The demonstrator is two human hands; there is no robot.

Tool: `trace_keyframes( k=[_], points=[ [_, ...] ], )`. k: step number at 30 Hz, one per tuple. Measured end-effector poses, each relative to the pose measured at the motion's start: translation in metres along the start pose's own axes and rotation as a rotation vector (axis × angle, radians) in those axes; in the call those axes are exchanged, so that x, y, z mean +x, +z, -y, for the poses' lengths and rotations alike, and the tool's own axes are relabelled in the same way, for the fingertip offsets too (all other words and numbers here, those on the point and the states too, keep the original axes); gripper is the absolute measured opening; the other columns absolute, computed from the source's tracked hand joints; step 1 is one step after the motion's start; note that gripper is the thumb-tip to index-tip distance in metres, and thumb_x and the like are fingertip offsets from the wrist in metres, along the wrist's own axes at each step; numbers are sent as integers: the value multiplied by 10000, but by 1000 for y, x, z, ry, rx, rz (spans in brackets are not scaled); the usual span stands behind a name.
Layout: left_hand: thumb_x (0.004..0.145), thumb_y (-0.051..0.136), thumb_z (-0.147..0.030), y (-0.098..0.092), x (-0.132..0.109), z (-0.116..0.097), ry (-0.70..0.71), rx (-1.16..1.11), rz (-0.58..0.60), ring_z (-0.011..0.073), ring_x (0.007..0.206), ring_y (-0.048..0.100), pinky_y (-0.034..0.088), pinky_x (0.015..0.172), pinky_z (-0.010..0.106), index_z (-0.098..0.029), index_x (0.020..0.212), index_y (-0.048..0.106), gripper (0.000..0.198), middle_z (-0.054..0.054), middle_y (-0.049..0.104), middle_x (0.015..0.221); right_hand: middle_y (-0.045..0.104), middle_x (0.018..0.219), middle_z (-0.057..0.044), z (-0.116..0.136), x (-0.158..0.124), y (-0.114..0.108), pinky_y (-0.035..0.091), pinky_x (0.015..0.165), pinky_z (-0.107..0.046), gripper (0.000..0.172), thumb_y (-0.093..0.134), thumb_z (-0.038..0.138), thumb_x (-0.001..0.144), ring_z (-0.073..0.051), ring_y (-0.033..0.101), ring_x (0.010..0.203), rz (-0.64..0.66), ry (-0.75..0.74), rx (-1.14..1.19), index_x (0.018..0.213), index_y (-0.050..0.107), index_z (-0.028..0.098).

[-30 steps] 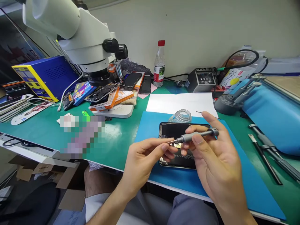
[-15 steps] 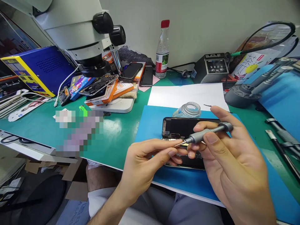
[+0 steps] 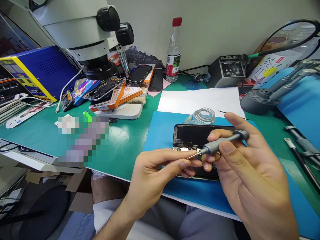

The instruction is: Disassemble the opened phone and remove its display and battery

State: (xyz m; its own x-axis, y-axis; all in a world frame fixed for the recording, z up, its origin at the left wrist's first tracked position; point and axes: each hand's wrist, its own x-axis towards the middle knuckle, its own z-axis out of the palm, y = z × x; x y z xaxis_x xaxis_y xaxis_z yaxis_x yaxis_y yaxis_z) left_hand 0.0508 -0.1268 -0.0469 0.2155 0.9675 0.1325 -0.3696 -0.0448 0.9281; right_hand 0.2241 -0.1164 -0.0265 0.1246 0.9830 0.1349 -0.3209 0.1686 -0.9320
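My right hand (image 3: 247,176) grips a small grey precision screwdriver (image 3: 220,144), its thin tip pointing left. My left hand (image 3: 157,173) is pinched, thumb and forefinger closed right at the screwdriver's tip; what they hold is too small to see. Both hands hover above an opened black phone (image 3: 197,136) that lies on a blue mat (image 3: 162,133). A small clear glass jar (image 3: 201,116) stands just behind the phone.
A large white microscope (image 3: 82,30) stands at the back left over stacked phones and orange boxes (image 3: 117,95). A water bottle (image 3: 173,51), a soldering station (image 3: 227,70), white paper (image 3: 200,100), and tools (image 3: 300,150) at the right lie on the green bench.
The view shifted slightly, so the bench sits lower left in frame. Both hands stay together at the screwdriver tip above the phone, barely moved.
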Motion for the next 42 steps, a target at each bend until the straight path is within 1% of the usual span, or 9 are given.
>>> trace_keyframes(
  k=[10, 14, 16, 19, 22, 24, 27, 33, 42],
  points=[
    [986, 755, -216, 1, 0, -3, 12, 62, 14, 156, 805, 798, 673, 751, 249, -312, 1160, 850, 220, 7, 859, 1014, 684, 1019, -9, -2, 3, -2, 619, 551, -232, 475, 743, 296, 938, -113, 666, 631, 17, -6, 1, 1396, 619, 314],
    [1025, 704, -333, 1, 1, -3, -32, 194, 5, 161, 759, 757, 620, 698, 261, -262, 1158, 852, 211, 32, 852, 983, 686, 999, -15, 2, 6, -5, 578, 501, -234, 468, 767, 328, 915, -108, 628, 601, -52, 6, 2, 1368, 653, 301],
    [1051, 656, -372, 2, -1, -2, 5, 394, -63, 142, 693, 683, 542, 653, 250, -236, 1019, 864, 250, 16, 811, 828, 690, 973, -18, 5, 7, -6, 576, 509, -245, 467, 780, 325, 909, -120, 624, 622, -124, -104, -71, 1361, 666, 321],
    [1052, 642, -288, 7, -4, 3, 198, 724, -161, 135, 659, 583, 437, 648, 275, -208, 834, 805, 284, -8, 707, 690, 687, 1015, -27, 8, 8, -4, 603, 579, -281, 598, 828, 250, 871, -172, 679, 763, -230, -406, -369, 1419, 623, 375],
    [1047, 614, -197, 12, -7, 11, 369, 967, -123, 151, 639, 526, 378, 641, 325, -196, 905, 804, 237, -4, 701, 715, 678, 1056, -34, 3, 9, -4, 630, 656, -308, 589, 837, 176, 852, -199, 716, 875, -170, -587, -640, 1370, 621, 354],
    [1052, 604, -195, 14, -7, 16, 409, 1089, -74, 170, 642, 518, 360, 636, 350, -203, 990, 815, 220, 1, 704, 738, 692, 1055, -52, -4, 9, -6, 649, 686, -333, 499, 795, 175, 890, -198, 725, 875, -104, -586, -712, 1337, 613, 303],
    [1062, 598, -234, 15, -5, 20, 405, 1185, -36, 192, 670, 536, 359, 630, 372, -217, 1054, 813, 216, 4, 697, 760, 714, 1060, -74, -14, 8, -8, 662, 669, -355, 505, 768, 172, 903, -195, 729, 831, -78, -596, -775, 1367, 585, 255],
    [1059, 594, -240, 14, -5, 22, 424, 1246, -65, 208, 669, 508, 344, 611, 395, -221, 1086, 808, 217, 3, 655, 740, 749, 1081, -133, -15, 9, -6, 649, 591, -347, 494, 803, 177, 841, -209, 738, 756, -82, -593, -854, 1309, 644, 192],
    [1051, 599, -235, 16, -4, 25, 458, 1266, -91, 216, 658, 493, 347, 621, 405, -211, 1066, 813, 216, 5, 666, 731, 751, 1174, -125, -18, 8, -3, 659, 636, -364, 453, 760, 259, 904, -206, 743, 793, -89, -519, -905, 1336, 631, 218]
  ],
)
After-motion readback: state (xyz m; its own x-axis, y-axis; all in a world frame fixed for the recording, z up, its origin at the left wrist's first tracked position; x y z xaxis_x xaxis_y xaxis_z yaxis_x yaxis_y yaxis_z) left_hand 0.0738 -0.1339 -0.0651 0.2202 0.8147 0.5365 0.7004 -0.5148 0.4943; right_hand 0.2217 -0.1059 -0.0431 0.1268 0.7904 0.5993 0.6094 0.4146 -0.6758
